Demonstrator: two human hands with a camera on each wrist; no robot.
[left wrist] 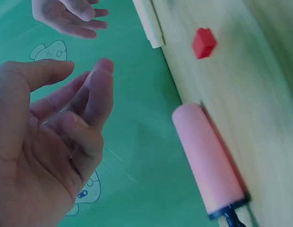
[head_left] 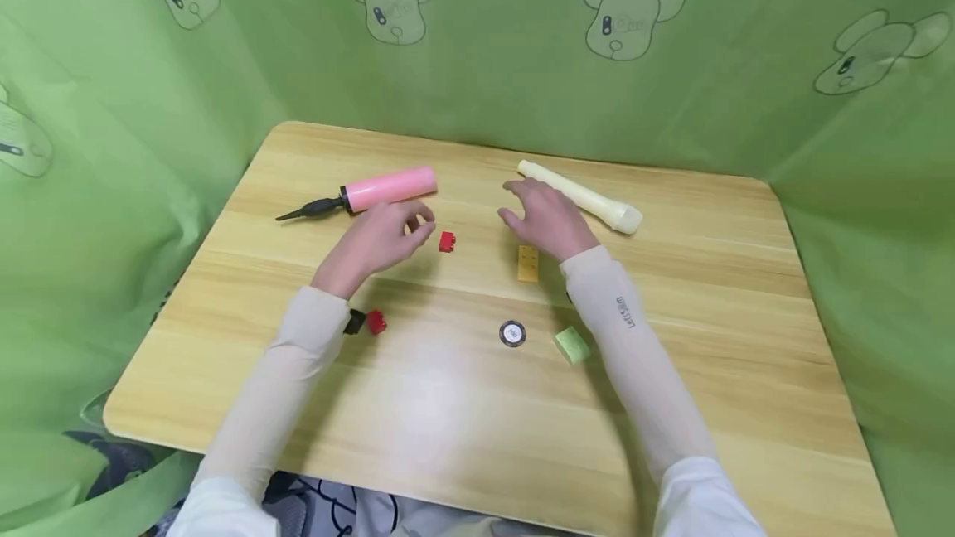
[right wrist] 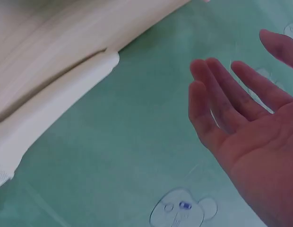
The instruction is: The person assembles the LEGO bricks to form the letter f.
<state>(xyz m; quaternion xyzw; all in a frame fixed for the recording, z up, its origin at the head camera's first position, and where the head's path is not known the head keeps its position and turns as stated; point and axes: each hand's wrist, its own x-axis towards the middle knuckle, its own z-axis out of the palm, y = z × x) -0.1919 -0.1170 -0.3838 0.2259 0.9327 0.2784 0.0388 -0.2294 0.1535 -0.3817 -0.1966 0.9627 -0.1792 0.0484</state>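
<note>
My left hand [head_left: 379, 240] hovers above the table between a pink pump [head_left: 391, 187] and a small red brick [head_left: 447, 242], fingers loosely bent and holding nothing. In the left wrist view the same hand [left wrist: 56, 137] has thumb and fingertips apart, with the pump [left wrist: 208, 161] and red brick [left wrist: 204, 43] beyond. My right hand [head_left: 550, 218] is over the table, nearest to a cream tube-shaped object [head_left: 585, 195] and a yellow brick [head_left: 528, 263]. Its fingers are relaxed and empty in the right wrist view, where the hand [right wrist: 255, 113] is apart from the cream object [right wrist: 56, 104].
Nearer the front of the wooden table [head_left: 418, 454] lie a round chip [head_left: 512, 333], a light green block [head_left: 572, 345], another red brick [head_left: 376, 322] and a black piece [head_left: 355, 321] beside the left sleeve. Green curtains [head_left: 492, 98] surround the table.
</note>
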